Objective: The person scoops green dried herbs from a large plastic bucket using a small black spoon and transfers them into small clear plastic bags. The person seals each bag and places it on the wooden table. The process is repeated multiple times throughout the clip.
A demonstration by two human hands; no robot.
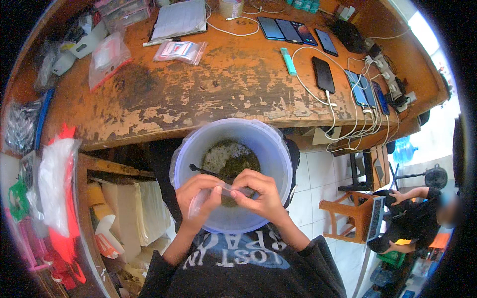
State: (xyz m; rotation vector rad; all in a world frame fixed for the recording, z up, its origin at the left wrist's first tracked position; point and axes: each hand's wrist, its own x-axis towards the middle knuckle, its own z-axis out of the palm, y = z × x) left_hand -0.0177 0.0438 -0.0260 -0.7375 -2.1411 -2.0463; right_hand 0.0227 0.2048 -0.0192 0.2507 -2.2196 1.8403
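Over a round whitish-blue bucket [181, 164] in my lap, both hands work close together. My left hand [198, 192] is closed on a small clear plastic bag [196, 202], part of which hangs below its fingers. My right hand [257, 192] pinches the bag's other end, thumb against fingers. Inside the bucket lies a loose, dark greenish-brown material [238, 158]; its kind I cannot make out. A thin black tool with a rounded end [194, 168], perhaps a spoon, slants toward my fingers, which hide its other end. Whether anything is in the bag is hidden.
On the worn wooden desk [198, 94] ahead are several phones [323, 74] with white charging cables, a turquoise stick-shaped item [287, 61], a clipboard with paper [179, 20] and plastic packets [180, 51]. Plastic bags [54, 184] hang at left. A person [412, 218] sits at right near a brown stool [348, 216].
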